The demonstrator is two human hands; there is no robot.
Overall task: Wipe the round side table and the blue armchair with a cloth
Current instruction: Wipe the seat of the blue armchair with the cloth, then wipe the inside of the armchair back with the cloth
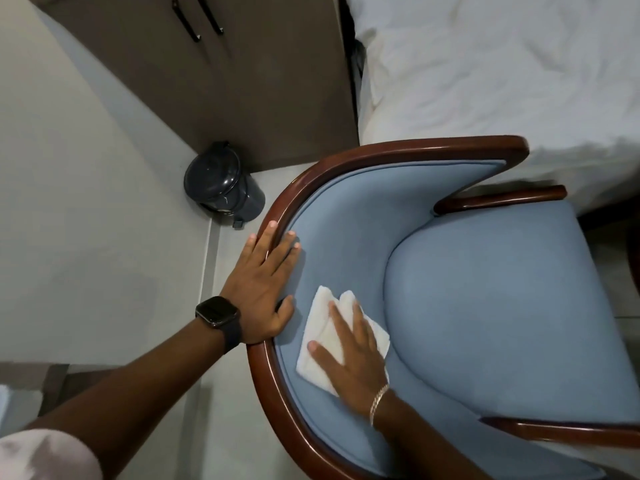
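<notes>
The blue armchair (491,292) with its dark wooden rim fills the right half of the head view, seen from above and behind. My right hand (349,351) lies flat on a folded white cloth (320,344), pressing it against the inside of the blue backrest. My left hand (265,289), a black watch on its wrist, rests flat over the wooden rim, fingers spread onto the padding. The round side table is not in view.
A small dark pedal bin (223,181) stands on the grey floor left of the chair. A brown cabinet (242,81) with two black handles is behind it. A bed with white linen (502,64) lies close beyond the chair.
</notes>
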